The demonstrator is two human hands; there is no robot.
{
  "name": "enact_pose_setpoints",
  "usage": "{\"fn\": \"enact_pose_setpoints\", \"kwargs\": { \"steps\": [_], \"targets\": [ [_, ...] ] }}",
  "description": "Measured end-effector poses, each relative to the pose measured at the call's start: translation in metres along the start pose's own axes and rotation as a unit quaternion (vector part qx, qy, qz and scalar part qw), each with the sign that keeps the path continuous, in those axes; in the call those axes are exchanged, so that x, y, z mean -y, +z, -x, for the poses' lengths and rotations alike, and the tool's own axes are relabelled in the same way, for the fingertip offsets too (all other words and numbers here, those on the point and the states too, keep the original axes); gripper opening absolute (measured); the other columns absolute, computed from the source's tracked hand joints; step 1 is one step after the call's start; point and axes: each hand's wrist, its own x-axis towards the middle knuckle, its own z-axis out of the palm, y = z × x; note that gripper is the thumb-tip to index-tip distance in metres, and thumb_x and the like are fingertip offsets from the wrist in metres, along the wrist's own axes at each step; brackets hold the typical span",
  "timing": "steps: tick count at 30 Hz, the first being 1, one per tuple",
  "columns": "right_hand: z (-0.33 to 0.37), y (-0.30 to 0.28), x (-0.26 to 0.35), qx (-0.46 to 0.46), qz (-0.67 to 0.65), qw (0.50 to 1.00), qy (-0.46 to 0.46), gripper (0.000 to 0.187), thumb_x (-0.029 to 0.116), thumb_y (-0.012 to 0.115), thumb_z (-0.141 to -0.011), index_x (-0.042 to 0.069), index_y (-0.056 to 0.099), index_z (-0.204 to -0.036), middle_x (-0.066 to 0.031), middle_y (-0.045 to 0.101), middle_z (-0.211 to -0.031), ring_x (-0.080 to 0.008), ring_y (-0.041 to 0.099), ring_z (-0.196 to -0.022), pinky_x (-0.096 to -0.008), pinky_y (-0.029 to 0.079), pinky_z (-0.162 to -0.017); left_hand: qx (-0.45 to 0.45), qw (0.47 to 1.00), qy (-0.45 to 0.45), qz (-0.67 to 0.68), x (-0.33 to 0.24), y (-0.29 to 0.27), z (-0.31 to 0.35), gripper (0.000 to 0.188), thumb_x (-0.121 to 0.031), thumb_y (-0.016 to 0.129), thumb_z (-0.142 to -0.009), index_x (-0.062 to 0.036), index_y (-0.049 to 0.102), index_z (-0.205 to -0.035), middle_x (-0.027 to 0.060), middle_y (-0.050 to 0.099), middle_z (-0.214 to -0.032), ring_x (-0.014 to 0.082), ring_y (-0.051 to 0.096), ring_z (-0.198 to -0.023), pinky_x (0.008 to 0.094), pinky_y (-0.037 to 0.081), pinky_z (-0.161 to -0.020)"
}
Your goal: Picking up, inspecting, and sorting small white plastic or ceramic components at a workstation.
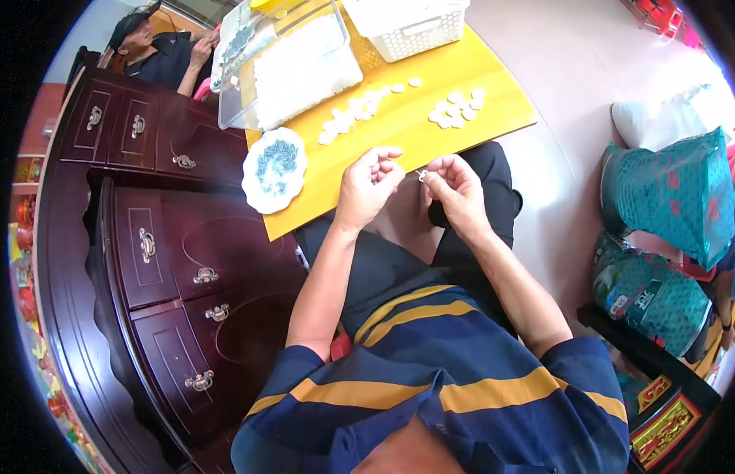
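Note:
Over the table's near edge, my right hand (457,193) pinches a small white looped piece (422,175) between thumb and fingers. My left hand (367,186) is just left of it, fingers curled and thumb brought to the fingertips; whatever it pinches is too small to make out. A scalloped white plate (253,187) holding many tiny dark blue-grey pieces (277,164) lies left of my left hand. Beyond my hands, small white rounded pieces (360,107) lie scattered on the yellow table (494,87), with a second cluster of white pieces (456,109) to the right.
A clear plastic bin (240,110) full of white pieces and a white perforated basket (427,39) stand at the far side. Dark wooden drawers (158,261) line the left. Teal sacks (660,189) sit on the right. Another person (158,51) works at far left.

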Motion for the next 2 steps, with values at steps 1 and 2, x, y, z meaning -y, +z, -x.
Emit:
{"fn": "enact_pose_setpoints", "kwargs": {
  "steps": [1, 2],
  "targets": [
    [0.0003, 0.0000, 0.0019, -0.017, 0.003, 1.000, 0.009, 0.014, 0.003, 0.063, -0.100, 0.002, 0.059, -0.114, -0.0021, 0.066, -0.089, -0.0086, 0.061, -0.074, -0.0205, 0.050, -0.069, -0.015, 0.999, -0.005, -0.033, -0.0004, -0.0028, -0.0039, 0.037, -0.001, 0.070, -0.093, 0.0009, 0.060, -0.128, 0.0009, 0.066, -0.092, 0.0056, 0.060, -0.073, 0.0185, 0.051, -0.070],
    [0.0025, 0.0002, 0.0055, -0.036, 0.006, 0.999, 0.019, 0.021, 0.003, 0.063, -0.100, 0.002, 0.060, -0.121, -0.0027, 0.068, -0.093, -0.0088, 0.062, -0.077, -0.0203, 0.050, -0.070, -0.012, 0.999, -0.002, -0.036, -0.0021, -0.0029, -0.0072, 0.037, -0.001, 0.070, -0.093, 0.0009, 0.060, -0.128, 0.0009, 0.066, -0.092, 0.0056, 0.060, -0.073, 0.0185, 0.051, -0.070]
  ]
}}
